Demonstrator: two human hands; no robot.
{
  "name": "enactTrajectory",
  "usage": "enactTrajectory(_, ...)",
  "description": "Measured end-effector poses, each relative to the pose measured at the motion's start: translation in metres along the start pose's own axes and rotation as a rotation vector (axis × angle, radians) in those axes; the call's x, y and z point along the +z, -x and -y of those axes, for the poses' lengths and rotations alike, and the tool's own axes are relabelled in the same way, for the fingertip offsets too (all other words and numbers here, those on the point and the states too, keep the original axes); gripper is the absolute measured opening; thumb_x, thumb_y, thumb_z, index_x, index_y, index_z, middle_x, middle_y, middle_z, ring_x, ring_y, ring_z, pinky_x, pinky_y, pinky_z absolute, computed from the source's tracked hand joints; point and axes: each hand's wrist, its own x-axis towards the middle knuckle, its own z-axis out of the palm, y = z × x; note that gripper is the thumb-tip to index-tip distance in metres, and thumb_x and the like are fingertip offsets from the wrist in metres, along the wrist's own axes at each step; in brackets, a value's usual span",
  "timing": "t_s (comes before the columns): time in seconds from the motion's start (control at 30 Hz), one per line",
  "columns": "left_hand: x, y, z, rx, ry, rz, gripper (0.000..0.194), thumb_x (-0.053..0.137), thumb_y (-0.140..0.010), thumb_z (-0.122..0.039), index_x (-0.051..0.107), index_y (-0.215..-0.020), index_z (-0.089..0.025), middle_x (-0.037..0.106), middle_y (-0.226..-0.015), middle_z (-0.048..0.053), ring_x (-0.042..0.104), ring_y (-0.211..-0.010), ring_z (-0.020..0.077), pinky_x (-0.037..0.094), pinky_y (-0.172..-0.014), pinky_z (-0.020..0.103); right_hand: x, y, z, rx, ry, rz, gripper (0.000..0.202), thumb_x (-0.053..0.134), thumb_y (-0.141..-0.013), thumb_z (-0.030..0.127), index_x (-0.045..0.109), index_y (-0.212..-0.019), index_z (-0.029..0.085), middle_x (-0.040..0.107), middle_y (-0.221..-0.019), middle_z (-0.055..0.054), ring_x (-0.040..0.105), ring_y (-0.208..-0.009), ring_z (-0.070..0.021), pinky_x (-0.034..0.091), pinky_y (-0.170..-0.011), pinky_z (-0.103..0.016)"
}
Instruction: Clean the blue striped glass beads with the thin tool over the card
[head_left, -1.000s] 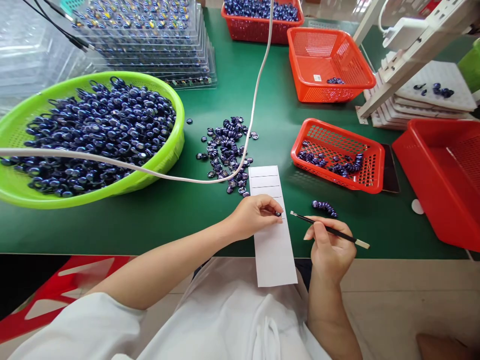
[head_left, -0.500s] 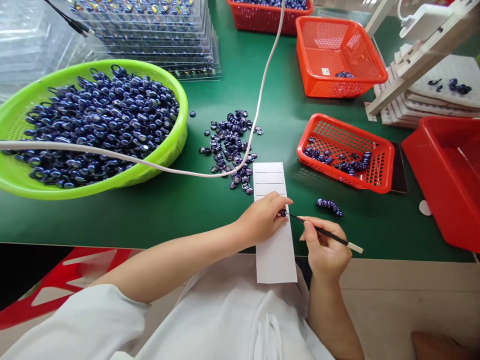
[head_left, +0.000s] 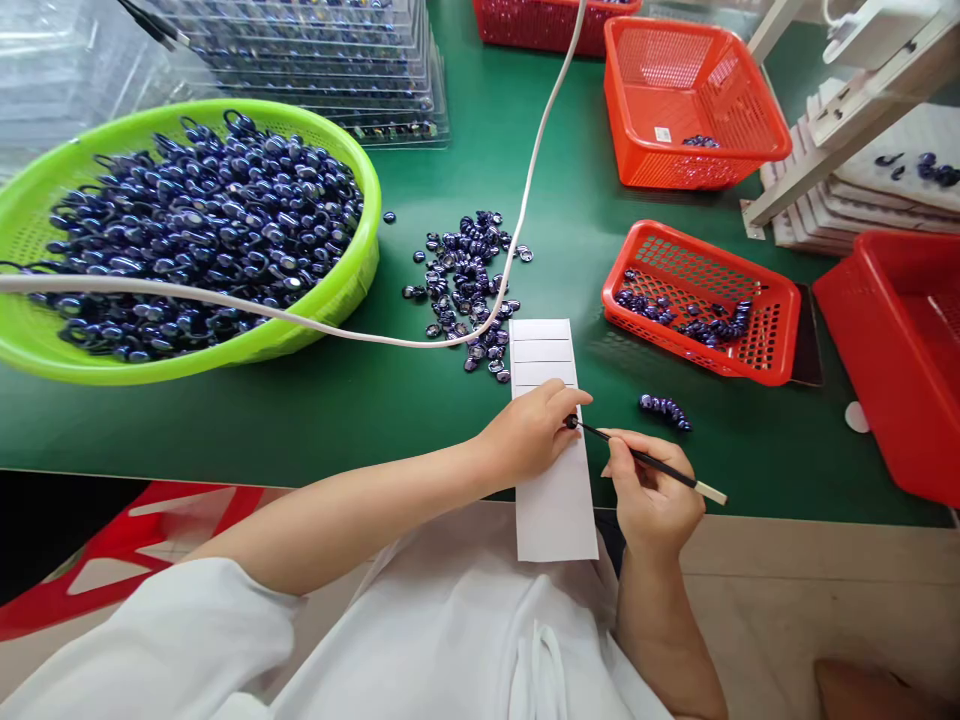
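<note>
My left hand is closed over a strip of white paper, pinching a small dark shiny piece between its fingertips. In my right hand is a thin black brush-like tool with a pale end, held like a pen. The tool's tip meets the small piece or lies right beside it. Just beyond my right hand, a short row of dark blue pieces lies on the green table. A loose heap of similar pieces is spread past the top of the paper.
A green basket full of dark looped pieces stands at the left. Red baskets occupy the right side. A white cable crosses above the heap. Stacked clear trays stand at the back, and a metal post at the right.
The whole view has shifted slightly, so the table items appear a little higher and farther right. Both hands keep the same grips, with the tool's tip still at the small piece.
</note>
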Motion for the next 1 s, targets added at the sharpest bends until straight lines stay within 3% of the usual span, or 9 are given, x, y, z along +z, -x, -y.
enactTrajectory(0.5, -0.0006, 0.0015, 0.0, 0.029, -0.024, 0.001, 0.033, 0.06, -0.089, -0.011, 0.052, -0.12, -0.018, 0.058, -0.095, 0.003, 0.062, -0.082, 0.0163, 0.055, -0.074, 0.029, -0.0023, 0.0011, -0.0057, -0.076, 0.08, 0.045, 0.009, 0.072, -0.085, 0.022, 0.072, -0.095, 0.022, 0.076, -0.093, -0.003, 0.072, -0.069, -0.015, 0.059, -0.059, -0.027)
enactTrajectory(0.83, -0.0007, 0.0012, 0.0018, 0.053, -0.049, -0.05, 0.032, 0.051, -0.088, -0.006, 0.053, -0.118, -0.016, 0.058, -0.092, 0.004, 0.062, -0.08, 0.0166, 0.055, -0.073, 0.029, -0.0033, -0.0063, -0.0072, -0.371, -0.046, 0.259, 0.035, 0.067, -0.082, 0.002, 0.068, -0.107, 0.026, 0.075, -0.103, -0.004, 0.073, -0.092, -0.0197, 0.063, -0.074, -0.036)
enactTrajectory(1.0, -0.0021, -0.0004, 0.0024, 0.066, -0.032, -0.054, 0.034, 0.051, -0.086, -0.004, 0.053, -0.119, -0.013, 0.06, -0.094, 0.006, 0.062, -0.083, 0.0171, 0.055, -0.075, 0.03, -0.0028, -0.0039, -0.0058, -0.31, -0.108, 0.228, 0.035, 0.067, -0.083, 0.001, 0.07, -0.107, 0.028, 0.075, -0.106, -0.004, 0.073, -0.092, -0.0202, 0.064, -0.071, -0.037)
